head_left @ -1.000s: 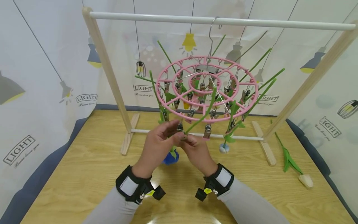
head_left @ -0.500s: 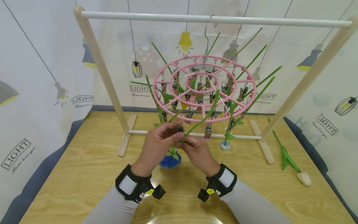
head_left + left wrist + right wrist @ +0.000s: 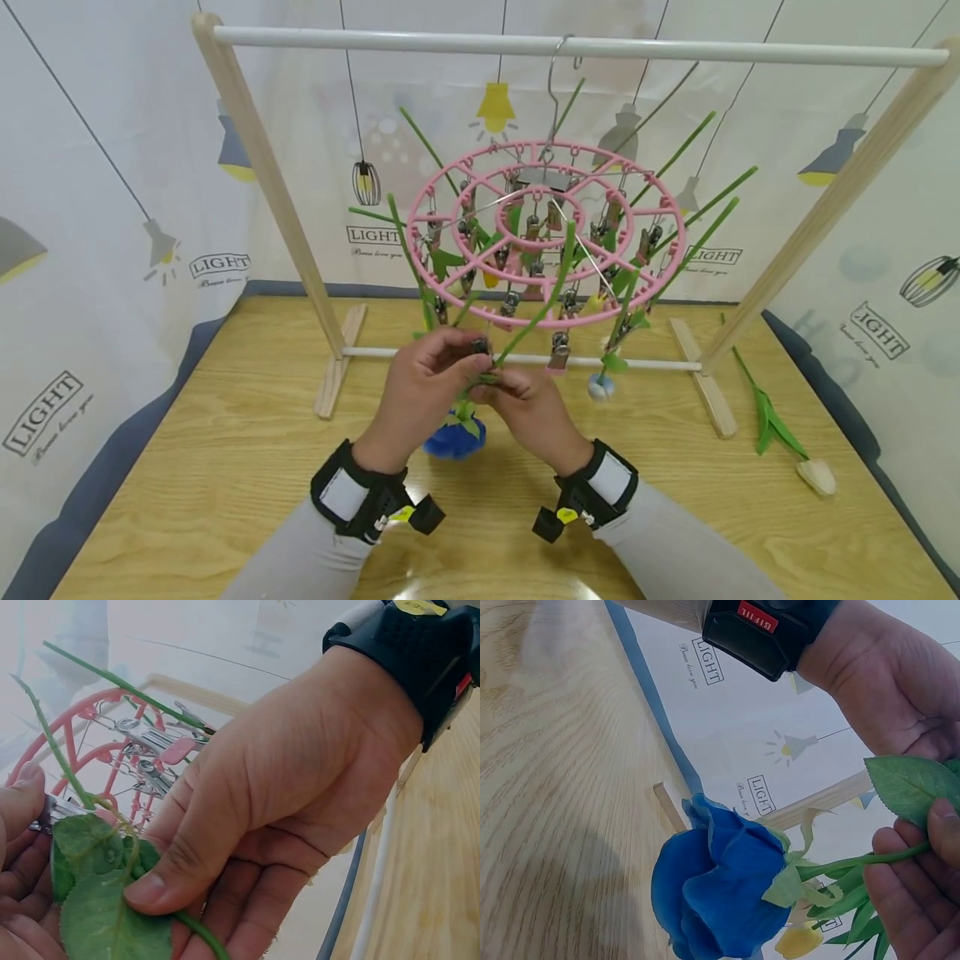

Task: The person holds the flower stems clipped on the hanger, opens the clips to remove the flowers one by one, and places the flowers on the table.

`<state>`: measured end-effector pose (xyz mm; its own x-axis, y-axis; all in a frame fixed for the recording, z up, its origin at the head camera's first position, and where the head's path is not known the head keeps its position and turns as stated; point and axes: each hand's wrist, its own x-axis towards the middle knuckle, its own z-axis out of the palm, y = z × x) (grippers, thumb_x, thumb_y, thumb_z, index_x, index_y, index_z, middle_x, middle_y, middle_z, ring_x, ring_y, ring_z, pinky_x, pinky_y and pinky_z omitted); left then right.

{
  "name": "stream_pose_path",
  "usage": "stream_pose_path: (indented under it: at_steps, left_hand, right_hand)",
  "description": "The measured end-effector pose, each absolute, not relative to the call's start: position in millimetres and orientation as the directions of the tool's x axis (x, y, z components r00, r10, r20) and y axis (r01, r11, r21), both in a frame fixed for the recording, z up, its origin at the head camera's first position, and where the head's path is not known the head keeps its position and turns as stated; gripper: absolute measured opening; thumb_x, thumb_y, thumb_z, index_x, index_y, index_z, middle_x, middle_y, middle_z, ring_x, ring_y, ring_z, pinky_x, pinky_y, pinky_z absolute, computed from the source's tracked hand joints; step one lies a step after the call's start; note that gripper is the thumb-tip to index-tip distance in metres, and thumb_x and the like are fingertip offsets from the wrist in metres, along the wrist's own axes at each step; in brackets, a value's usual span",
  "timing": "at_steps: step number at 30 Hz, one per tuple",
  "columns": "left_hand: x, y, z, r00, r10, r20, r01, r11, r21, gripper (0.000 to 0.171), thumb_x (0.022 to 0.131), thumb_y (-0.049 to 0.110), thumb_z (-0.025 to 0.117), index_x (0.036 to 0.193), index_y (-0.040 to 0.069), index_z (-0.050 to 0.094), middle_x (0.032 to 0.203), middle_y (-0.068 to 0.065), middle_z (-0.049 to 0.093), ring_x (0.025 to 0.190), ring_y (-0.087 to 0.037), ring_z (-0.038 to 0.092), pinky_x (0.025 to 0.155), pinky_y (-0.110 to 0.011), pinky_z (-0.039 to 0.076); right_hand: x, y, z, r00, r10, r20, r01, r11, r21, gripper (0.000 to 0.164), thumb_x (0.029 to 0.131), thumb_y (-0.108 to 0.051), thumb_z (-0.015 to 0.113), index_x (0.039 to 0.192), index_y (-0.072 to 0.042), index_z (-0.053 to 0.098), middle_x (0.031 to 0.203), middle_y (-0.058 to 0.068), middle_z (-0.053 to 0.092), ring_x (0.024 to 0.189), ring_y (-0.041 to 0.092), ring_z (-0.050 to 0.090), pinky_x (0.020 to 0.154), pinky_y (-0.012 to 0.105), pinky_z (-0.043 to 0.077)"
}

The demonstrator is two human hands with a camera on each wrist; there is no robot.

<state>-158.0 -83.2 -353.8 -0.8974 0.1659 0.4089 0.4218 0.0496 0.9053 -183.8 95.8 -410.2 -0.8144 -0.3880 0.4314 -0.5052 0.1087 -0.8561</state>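
Note:
My left hand (image 3: 422,387) pinches a metal clip (image 3: 480,343) hanging at the front of the pink round hanger (image 3: 498,310). My right hand (image 3: 538,412) holds the green stem of a blue artificial rose (image 3: 454,438) between thumb and fingers, right beside the clip. The bloom hangs head down below the hands, and the stem slants up past the ring. In the left wrist view, green leaves (image 3: 112,919) bunch at the clip's mouth and hide its grip on the stem. Big blue petals (image 3: 724,885) fill the lower part of the right wrist view.
A white bar (image 3: 337,37) on wooden posts carries the hanger by its hook. Several clips and green-stemmed flowers hang from the ring, including a pale blue bloom (image 3: 601,387). A white tulip (image 3: 816,477) lies on the wooden table (image 3: 225,483) at the right.
The blue bloom shows more fully below the hands, and the stem has shifted slightly. Both hands keep their places at the clip; the head view has shifted a little.

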Motion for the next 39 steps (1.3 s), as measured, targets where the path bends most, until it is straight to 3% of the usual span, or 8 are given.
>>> stream_pose_path:
  at_steps: [14, 18, 21, 25, 29, 34, 39]
  left_hand:
    - [-160.2, -78.3, -356.3, -0.874, 0.129, 0.469, 0.475, 0.014, 0.880, 0.014, 0.099, 0.006, 0.069, 0.110, -0.001, 0.069, 0.112, -0.020, 0.073, 0.092, -0.008, 0.072, 0.080, -0.027, 0.061]
    - [-158.7, -78.1, -355.7, -0.869, 0.131, 0.477, 0.481, -0.007, 0.877, 0.013, 0.099, 0.004, 0.068, 0.110, -0.003, 0.068, 0.112, -0.023, 0.071, 0.092, -0.008, 0.072, 0.081, -0.029, 0.062]
    - [-157.6, -78.5, -354.6, -0.868, 0.129, 0.480, 0.482, -0.019, 0.876, 0.013, 0.099, 0.003, 0.067, 0.110, -0.004, 0.067, 0.113, -0.024, 0.071, 0.093, -0.008, 0.072, 0.083, -0.032, 0.063]
    - [-157.9, -78.9, -354.4, -0.866, 0.131, 0.483, 0.484, -0.025, 0.874, 0.013, 0.099, 0.003, 0.067, 0.110, -0.005, 0.066, 0.110, -0.023, 0.071, 0.092, -0.009, 0.073, 0.084, -0.035, 0.063]
    - [-158.3, -78.6, -355.6, -0.881, 0.137, 0.452, 0.453, -0.030, 0.891, 0.016, 0.100, 0.008, 0.068, 0.114, -0.001, 0.066, 0.106, -0.019, 0.071, 0.092, -0.011, 0.073, 0.084, -0.035, 0.063]
    - [-157.8, -77.2, -356.3, -0.903, 0.088, 0.420, 0.422, -0.006, 0.907, 0.020, 0.098, 0.015, 0.073, 0.115, 0.005, 0.071, 0.104, -0.015, 0.075, 0.091, -0.013, 0.075, 0.083, -0.031, 0.063]
    - [-156.4, -75.4, -357.5, -0.905, 0.075, 0.419, 0.422, 0.016, 0.907, 0.024, 0.097, 0.015, 0.075, 0.119, 0.006, 0.072, 0.109, -0.017, 0.075, 0.094, -0.013, 0.074, 0.084, -0.029, 0.062]
  right_hand:
    - [-181.9, 96.6, -410.7, -0.829, -0.385, 0.405, -0.482, 0.127, -0.867, 0.016, 0.102, -0.007, 0.065, 0.106, -0.001, 0.079, 0.099, 0.017, 0.079, 0.087, 0.011, 0.074, 0.088, 0.030, 0.062]
    - [-181.2, 97.7, -412.1, -0.831, -0.388, 0.399, -0.478, 0.128, -0.869, 0.016, 0.102, -0.007, 0.065, 0.105, 0.000, 0.079, 0.096, 0.019, 0.078, 0.069, 0.006, 0.064, 0.082, 0.024, 0.059]
    - [-180.6, 99.2, -413.8, -0.830, -0.391, 0.397, -0.476, 0.128, -0.870, 0.016, 0.102, -0.008, 0.066, 0.106, -0.001, 0.079, 0.097, 0.018, 0.079, 0.067, 0.002, 0.061, 0.080, 0.023, 0.057]
    - [-179.6, 104.3, -418.0, -0.817, -0.409, 0.405, -0.494, 0.136, -0.859, 0.016, 0.102, -0.008, 0.066, 0.110, -0.003, 0.079, 0.104, 0.014, 0.079, 0.090, 0.005, 0.072, 0.087, 0.027, 0.060]
    - [-175.5, 111.8, -421.6, -0.810, -0.417, 0.412, -0.512, 0.162, -0.844, 0.017, 0.101, -0.008, 0.067, 0.113, -0.005, 0.079, 0.108, 0.012, 0.079, 0.102, 0.009, 0.074, 0.089, 0.030, 0.061]
    - [-169.9, 119.7, -425.5, -0.793, -0.425, 0.437, -0.536, 0.145, -0.832, 0.012, 0.100, -0.005, 0.067, 0.104, -0.005, 0.078, 0.115, 0.014, 0.078, 0.100, 0.013, 0.075, 0.082, 0.024, 0.059]
    - [-163.8, 128.2, -428.8, -0.733, -0.441, 0.518, -0.627, 0.144, -0.766, 0.017, 0.098, 0.000, 0.068, 0.111, -0.004, 0.077, 0.115, 0.014, 0.078, 0.098, 0.015, 0.075, 0.079, 0.026, 0.061]
